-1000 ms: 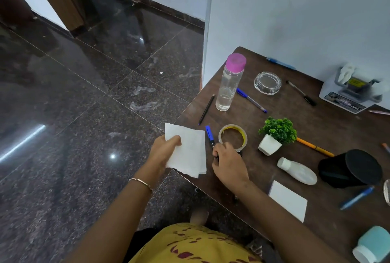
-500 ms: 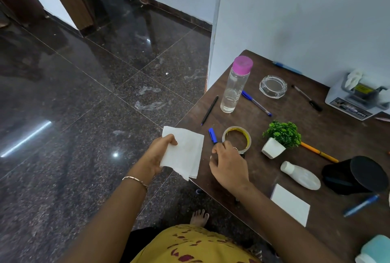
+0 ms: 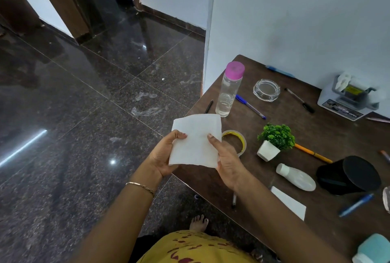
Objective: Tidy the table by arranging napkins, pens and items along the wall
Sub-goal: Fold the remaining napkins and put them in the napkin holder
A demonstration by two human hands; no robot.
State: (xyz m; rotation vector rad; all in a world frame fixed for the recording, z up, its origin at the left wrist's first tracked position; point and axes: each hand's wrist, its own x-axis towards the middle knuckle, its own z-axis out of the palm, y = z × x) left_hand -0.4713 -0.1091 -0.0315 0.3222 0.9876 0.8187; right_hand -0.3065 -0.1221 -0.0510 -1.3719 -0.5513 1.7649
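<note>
A white napkin (image 3: 195, 140) is held up in the air just in front of the pink-capped bottle (image 3: 229, 92), on the side nearer the person. It is pinched at its left edge by the left hand (image 3: 163, 155) and at its right edge by the right hand (image 3: 228, 161), with thumbs on top and fingers curled beneath; nothing else is held.

The task is judged to be at an early stage. Only a blue pen (image 3: 279, 70) and a grey box (image 3: 346, 100) are seen against the wall (image 3: 295, 20), beyond the bottle and to its right. Not yet arranged, to the right of the bottle, are a second napkin (image 3: 289, 202), a blue-capped pen (image 3: 250, 106), an orange pen (image 3: 312, 153), a tape roll (image 3: 238, 138), a small plant (image 3: 274, 140) and a glass dish (image 3: 266, 90). A black pen (image 3: 209, 106) lies just left of it.

A label is carried on the box's front, but its lettering is too blurred to be read with certainty. No other writing can be made out.
</note>
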